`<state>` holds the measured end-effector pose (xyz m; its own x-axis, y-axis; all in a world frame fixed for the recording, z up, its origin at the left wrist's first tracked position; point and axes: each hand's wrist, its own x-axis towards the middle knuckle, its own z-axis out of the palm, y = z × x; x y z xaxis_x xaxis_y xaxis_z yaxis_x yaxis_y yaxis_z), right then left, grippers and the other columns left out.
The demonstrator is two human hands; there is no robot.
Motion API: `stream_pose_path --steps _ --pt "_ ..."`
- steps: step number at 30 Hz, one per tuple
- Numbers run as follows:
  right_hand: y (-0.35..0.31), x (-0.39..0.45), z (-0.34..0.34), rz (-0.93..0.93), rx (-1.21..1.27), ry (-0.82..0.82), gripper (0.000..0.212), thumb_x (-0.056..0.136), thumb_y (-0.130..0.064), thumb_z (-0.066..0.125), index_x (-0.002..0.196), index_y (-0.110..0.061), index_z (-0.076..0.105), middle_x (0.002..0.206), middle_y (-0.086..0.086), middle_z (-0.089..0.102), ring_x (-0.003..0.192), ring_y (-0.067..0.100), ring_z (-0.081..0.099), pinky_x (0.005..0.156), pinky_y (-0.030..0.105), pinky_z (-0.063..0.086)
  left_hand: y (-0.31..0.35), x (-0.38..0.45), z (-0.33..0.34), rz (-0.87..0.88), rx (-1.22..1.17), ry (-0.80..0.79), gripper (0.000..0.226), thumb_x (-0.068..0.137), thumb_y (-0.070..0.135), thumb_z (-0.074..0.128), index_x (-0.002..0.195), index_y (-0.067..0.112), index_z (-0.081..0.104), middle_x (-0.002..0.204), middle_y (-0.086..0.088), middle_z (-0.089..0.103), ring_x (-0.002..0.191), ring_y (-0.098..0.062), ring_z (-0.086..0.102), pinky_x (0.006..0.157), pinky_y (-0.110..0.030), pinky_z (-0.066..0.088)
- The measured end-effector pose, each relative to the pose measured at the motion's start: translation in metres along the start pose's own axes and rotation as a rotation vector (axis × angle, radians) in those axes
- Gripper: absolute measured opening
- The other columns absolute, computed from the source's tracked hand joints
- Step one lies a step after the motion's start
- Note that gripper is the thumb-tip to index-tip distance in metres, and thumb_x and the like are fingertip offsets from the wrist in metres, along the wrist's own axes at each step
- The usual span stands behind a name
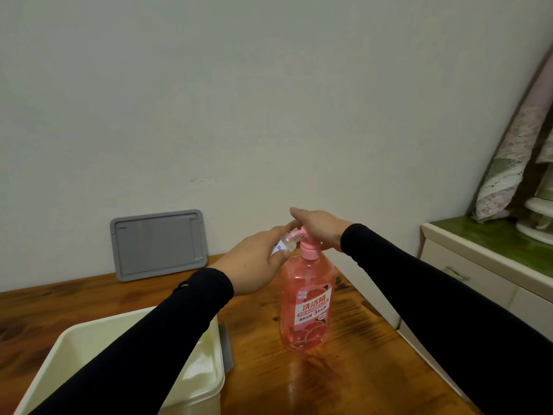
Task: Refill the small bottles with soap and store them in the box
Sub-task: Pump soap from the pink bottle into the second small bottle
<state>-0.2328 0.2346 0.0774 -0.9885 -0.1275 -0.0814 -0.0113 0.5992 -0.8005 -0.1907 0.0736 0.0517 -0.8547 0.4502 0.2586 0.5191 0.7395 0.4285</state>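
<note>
A tall pink soap bottle (pixel 305 304) with a pump top stands upright on the wooden table (pixel 344 378). My right hand (pixel 317 227) lies flat on the pump head, fingers stretched out. My left hand (pixel 257 265) grips a small clear bottle (pixel 282 245) with a white label, holding its mouth right under the pump spout. Most of the small bottle is hidden in my fingers. A cream plastic box (pixel 206 384) sits at the near left, partly covered by my left sleeve.
A grey lid (pixel 158 244) leans upright against the wall at the back of the table. To the right stands a white cabinet (pixel 466 271) with a green top, a white object and patterned fabric on it. The table's right edge runs close to the soap bottle.
</note>
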Motion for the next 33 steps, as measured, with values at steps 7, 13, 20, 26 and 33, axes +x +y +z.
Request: stream_pose_path --steps 7,13,20,26,33 --pt "-0.001 -0.002 -0.002 0.02 -0.032 -0.024 0.056 0.101 -0.047 0.024 0.13 -0.009 0.054 0.102 0.004 0.06 0.092 0.02 0.056 0.081 0.03 0.041 0.001 -0.001 -0.002 -0.005 0.004 -0.014 0.051 0.101 0.036 0.041 0.149 0.031 0.024 0.145 0.001 0.045 0.127 -0.018 0.046 0.101 -0.029 0.037" --pt "-0.009 -0.004 -0.01 0.001 -0.046 -0.036 0.059 0.1 -0.052 0.021 0.132 -0.015 0.054 0.12 0.004 0.059 0.11 0.021 0.053 0.102 0.038 0.039 0.003 0.0 -0.008 -0.025 -0.047 0.009 0.043 0.099 0.037 0.045 0.14 0.029 0.036 0.13 0.001 0.055 0.107 -0.015 0.054 0.085 -0.023 0.042" --pt "-0.007 -0.004 -0.011 -0.059 -0.098 0.02 0.062 0.098 -0.057 0.018 0.129 -0.017 0.055 0.13 0.012 0.056 0.116 0.024 0.051 0.104 0.038 0.035 0.002 -0.002 -0.008 -0.074 -0.13 0.038 0.037 0.095 0.037 0.052 0.13 0.03 0.042 0.112 0.002 0.058 0.089 -0.014 0.059 0.073 -0.024 0.054" --pt "-0.009 -0.01 -0.014 -0.107 -0.088 0.101 0.063 0.098 -0.055 0.016 0.129 -0.017 0.055 0.129 0.01 0.057 0.11 0.022 0.056 0.097 0.033 0.038 0.001 -0.007 -0.007 -0.124 -0.157 0.025 0.041 0.093 0.036 0.057 0.13 0.028 0.042 0.118 0.001 0.058 0.091 -0.015 0.059 0.063 -0.012 0.046" --pt "-0.013 -0.021 -0.016 -0.149 -0.105 0.119 0.06 0.099 -0.053 0.017 0.132 -0.017 0.053 0.131 0.008 0.055 0.114 0.022 0.054 0.103 0.036 0.038 -0.006 -0.012 -0.006 -0.158 -0.179 0.016 0.038 0.092 0.038 0.059 0.126 0.028 0.044 0.116 0.003 0.059 0.09 -0.013 0.06 0.063 -0.012 0.045"
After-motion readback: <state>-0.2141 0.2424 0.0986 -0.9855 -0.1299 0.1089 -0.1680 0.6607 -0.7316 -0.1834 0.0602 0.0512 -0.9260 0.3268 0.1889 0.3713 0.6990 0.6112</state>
